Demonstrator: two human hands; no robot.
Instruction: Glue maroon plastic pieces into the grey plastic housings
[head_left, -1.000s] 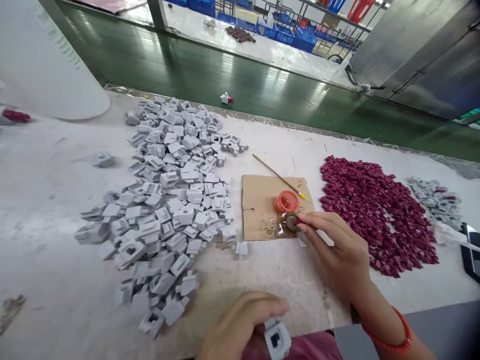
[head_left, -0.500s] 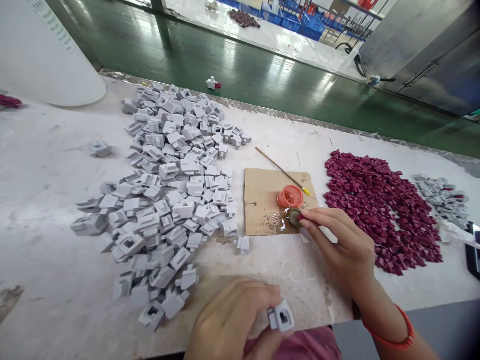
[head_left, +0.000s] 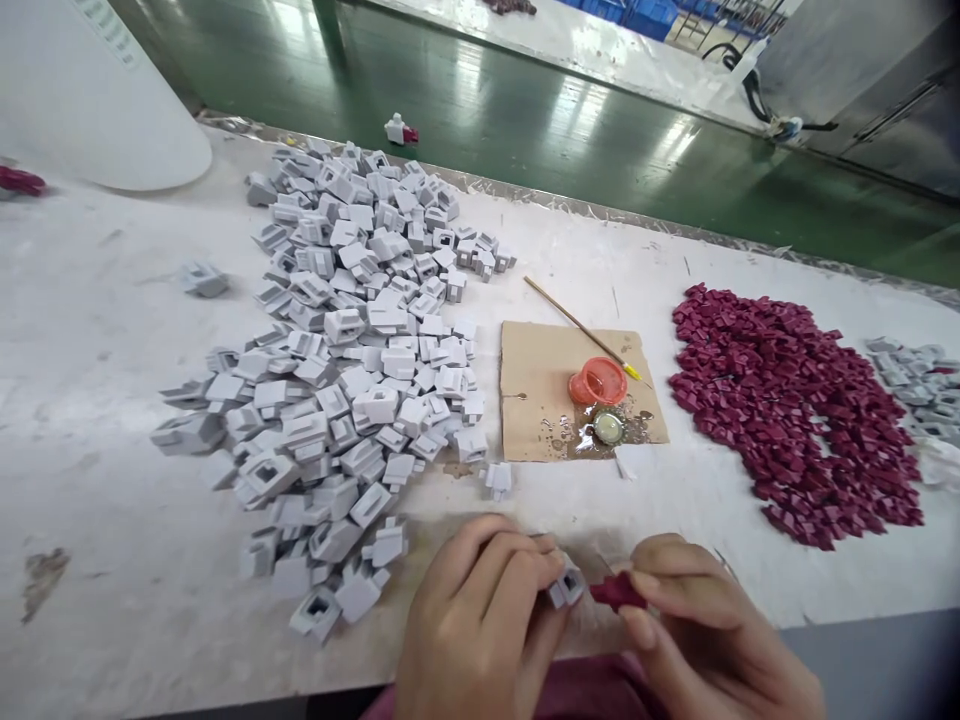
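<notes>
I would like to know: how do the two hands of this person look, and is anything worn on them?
The left hand and right hand are bare: no gloves, rings or sleeves show. Between them, at the picture's bottom, is maroon cloth, apparently clothing.

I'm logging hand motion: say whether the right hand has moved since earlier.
Yes: the right hand has moved away from the cardboard, down the picture, nearer the left hand.
</notes>
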